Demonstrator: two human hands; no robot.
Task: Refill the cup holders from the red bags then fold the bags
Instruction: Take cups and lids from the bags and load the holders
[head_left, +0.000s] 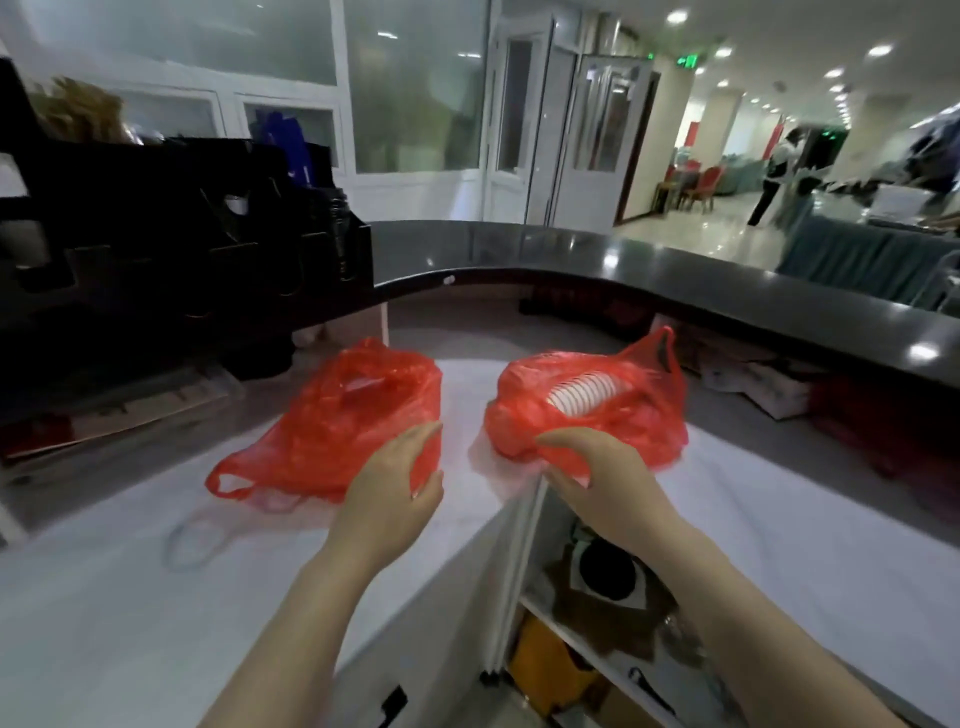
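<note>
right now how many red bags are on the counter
2. The left bag lies on the white counter, touched by the left hand. The right bag, white cups showing in its opening, is gripped by the right hand. Others may be hidden.

Bright ceiling lights, soft wide-angle blur.
</note>
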